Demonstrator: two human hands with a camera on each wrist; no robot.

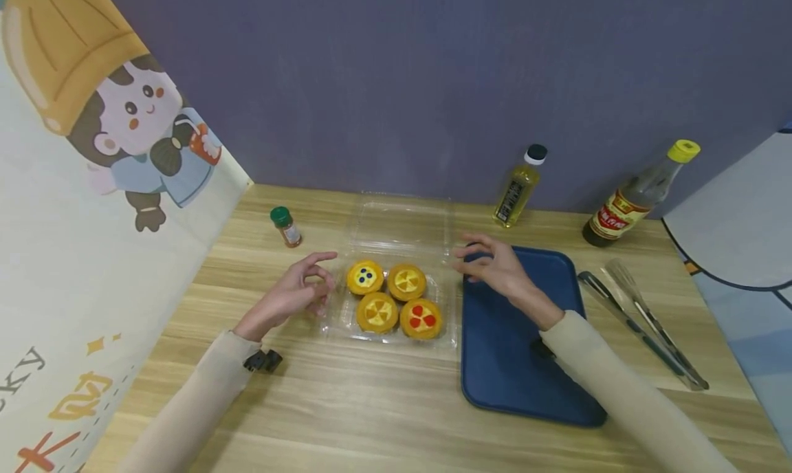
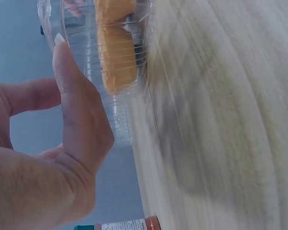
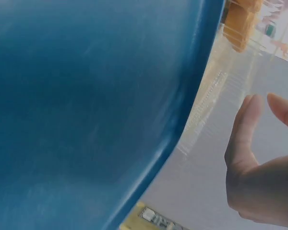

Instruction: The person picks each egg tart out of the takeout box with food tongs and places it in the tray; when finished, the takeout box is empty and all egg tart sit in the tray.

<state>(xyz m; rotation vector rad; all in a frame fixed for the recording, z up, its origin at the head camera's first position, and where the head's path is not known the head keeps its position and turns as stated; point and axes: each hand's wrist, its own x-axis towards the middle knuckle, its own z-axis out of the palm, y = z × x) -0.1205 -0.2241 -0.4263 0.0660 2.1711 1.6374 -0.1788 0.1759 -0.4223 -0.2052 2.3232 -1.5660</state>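
Observation:
A clear plastic clamshell box (image 1: 343,330) lies with its lid (image 1: 402,225) folded back toward the wall. In it sit several egg tarts: one with blue dots (image 1: 365,277), one with red pieces (image 1: 421,319), and others with wedge-patterned tops (image 1: 377,312). My left hand (image 1: 293,291) is at the box's left edge, fingers loosely bent; in the left wrist view a fingertip (image 2: 60,40) overlaps the clear rim. On the other side, my right hand (image 1: 498,267) hovers by the box's upper right corner, over the blue tray's corner, thumb and fingers apart with nothing between them.
A blue tray (image 1: 526,377) lies right of the box, with metal tongs (image 1: 643,322) beyond it. An oil bottle (image 1: 516,191) and a dark sauce bottle (image 1: 631,201) stand near the back wall. A green-capped spice jar (image 1: 287,227) stands behind my left hand.

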